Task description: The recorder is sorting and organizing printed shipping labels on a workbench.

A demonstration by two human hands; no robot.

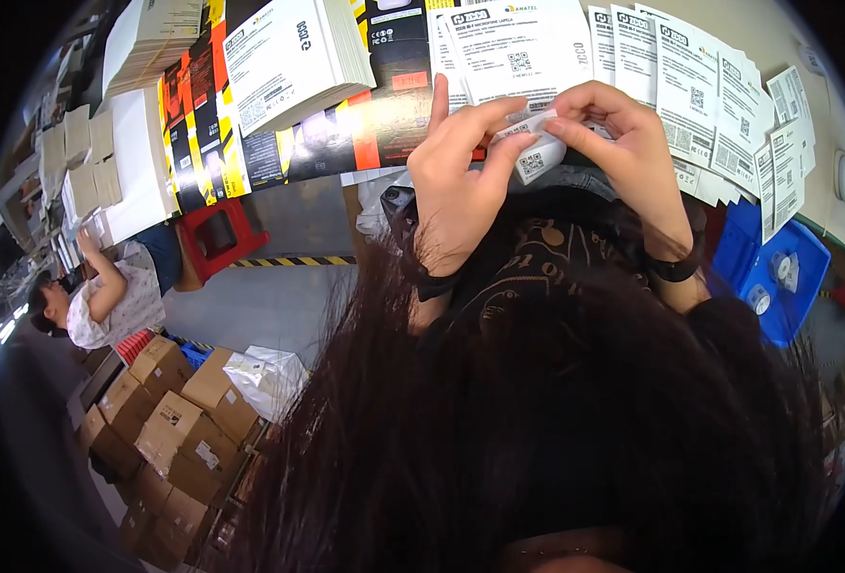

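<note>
A small white strip of stickers with square codes (532, 164) is held between my two hands, close to the table's near edge. My left hand (462, 170) pinches its left side between thumb and fingers, with the index finger pointing up and away. On the strip's upper right, the thumb and fingers of my right hand (621, 138) are pressed together. Just beyond my hands lie overlapping white printed sheets (499, 46). More printed sheets (687, 81) fan out to the right. My fingers partly cover the strip, and its lower end is partly hidden.
A thick stack of white printed sheets (293, 67) rests on black, yellow and orange printed card (365, 129). A blue bin (809, 277) with small rolls stands at the right. To the left are a red stool (220, 239), a seated co-worker (121, 296) and cardboard boxes (188, 435).
</note>
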